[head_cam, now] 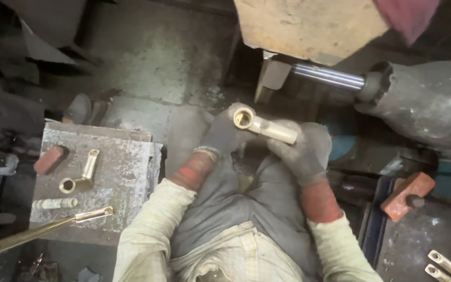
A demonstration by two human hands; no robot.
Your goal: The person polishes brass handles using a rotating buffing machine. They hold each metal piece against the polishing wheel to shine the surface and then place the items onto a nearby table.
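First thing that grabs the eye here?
The brass fitting at centre, held between the gloved left hand and right hand over the lap. Next, a matching brass piece lying on the grey block at left, and the red brick at right.

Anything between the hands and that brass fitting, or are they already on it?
Nothing visible stands between: the left hand grips the brass fitting at its ring end and the right hand holds its tube end, both gloved.
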